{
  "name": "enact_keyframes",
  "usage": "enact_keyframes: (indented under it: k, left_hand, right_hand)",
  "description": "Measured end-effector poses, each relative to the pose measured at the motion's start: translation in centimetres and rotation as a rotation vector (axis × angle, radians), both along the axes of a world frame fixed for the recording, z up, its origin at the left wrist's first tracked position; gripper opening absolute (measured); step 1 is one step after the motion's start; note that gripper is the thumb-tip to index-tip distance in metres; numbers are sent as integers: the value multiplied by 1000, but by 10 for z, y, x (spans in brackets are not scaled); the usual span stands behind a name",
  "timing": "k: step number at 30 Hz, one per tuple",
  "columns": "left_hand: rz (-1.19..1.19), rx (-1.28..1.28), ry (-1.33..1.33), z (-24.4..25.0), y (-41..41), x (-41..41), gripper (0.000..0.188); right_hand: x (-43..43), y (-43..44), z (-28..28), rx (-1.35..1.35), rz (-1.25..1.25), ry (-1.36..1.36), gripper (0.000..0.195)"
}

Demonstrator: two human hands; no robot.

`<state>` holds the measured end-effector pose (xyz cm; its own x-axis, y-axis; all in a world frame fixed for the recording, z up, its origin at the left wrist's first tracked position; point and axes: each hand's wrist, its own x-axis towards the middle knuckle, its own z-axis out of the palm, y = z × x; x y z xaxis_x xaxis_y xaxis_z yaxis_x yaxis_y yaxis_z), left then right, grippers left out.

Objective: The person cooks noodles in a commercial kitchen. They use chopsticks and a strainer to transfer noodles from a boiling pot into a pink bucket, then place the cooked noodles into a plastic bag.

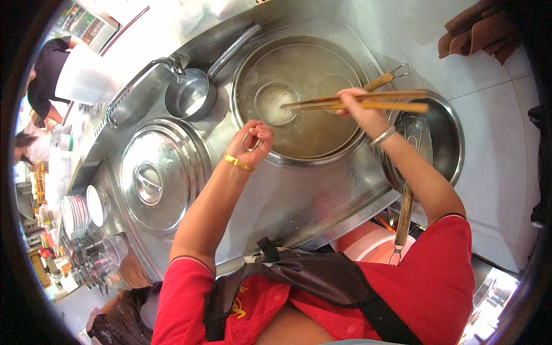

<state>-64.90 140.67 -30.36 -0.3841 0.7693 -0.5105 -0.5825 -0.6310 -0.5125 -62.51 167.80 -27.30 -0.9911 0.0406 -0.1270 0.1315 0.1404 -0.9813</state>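
Observation:
My left hand (251, 140) is closed at the near left rim of a large steel pot (302, 161), gripping a handle with a metal loop at its end. Just beyond it, a round strainer basket (258, 113) sits in the cloudy liquid with pale noodles (275, 105) inside. In my right hand (360, 113) is a pair of long wooden chopsticks (401, 100), held above the pot. Their tips reach into the noodles. A second wooden-handled strainer (380, 80) rests over the right rim, its basket dimly visible in the liquid.
Left of the pot are a steel saucepan (189, 97), a tap (166, 62), a large lid (148, 202) and stacked bowls (74, 215). On the right, a steel basin (450, 142) holds a mesh skimmer (424, 136). A pink bucket (371, 246) stands below. Other people (47, 73) are at far left.

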Motion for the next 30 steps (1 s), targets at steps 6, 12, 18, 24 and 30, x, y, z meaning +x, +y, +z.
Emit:
enact_keyframes:
  k: [6,12,18,24,30]
  left_hand:
    - [17,-170,91,26,23,-20,21]
    - [-182,-162,412,168,0,65,9]
    - [-191,-482,950,224,-16,123,18]
    - [-152,-400,961,246,-17,152,18]
    - [-139,-382,1061,276,-18,187,18]
  right_hand:
    - [6,-21,-27,193,31,188,21]
    - [54,27,49,-731,-475,75,17]
    - [102,20,114,-1039,-495,207,18]
    - [128,20,133,-1070,-422,293,18]
    - [143,15,177,-932,-338,525,18]
